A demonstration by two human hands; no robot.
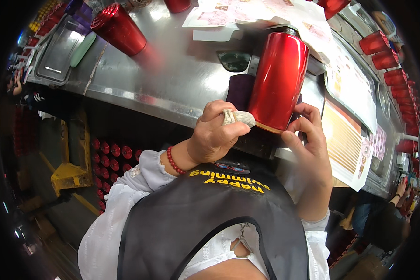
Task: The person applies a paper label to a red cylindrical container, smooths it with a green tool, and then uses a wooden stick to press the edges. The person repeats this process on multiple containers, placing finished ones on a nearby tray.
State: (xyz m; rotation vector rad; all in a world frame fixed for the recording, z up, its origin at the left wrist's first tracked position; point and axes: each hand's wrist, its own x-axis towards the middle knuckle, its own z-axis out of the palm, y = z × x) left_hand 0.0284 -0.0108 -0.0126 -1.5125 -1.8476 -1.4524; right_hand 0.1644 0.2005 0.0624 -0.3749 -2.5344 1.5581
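A glossy red metal cylinder (279,82) lies tilted before me at the near edge of the steel worktable (161,80), its gold-rimmed end towards me. My left hand (217,131) grips a rolled, cream-coloured knitted cloth (243,119), whose rounded end is against or close beside that rim. My right hand (308,136) is at the cylinder's other side, thumb and fingers bent around the lower edge. Dark purple cloth (240,91) shows under and beside the cylinder. Just beyond lies a dark green, glossy piece (233,61).
Another red metal vessel (120,31) stands further left, near a clear plastic tray (56,52) and a green oval object (83,49). Printed sheets (315,28) cover the back right. A striped sheet (342,140) lies at right. Red vessels (386,58) line the far right; people are at both sides.
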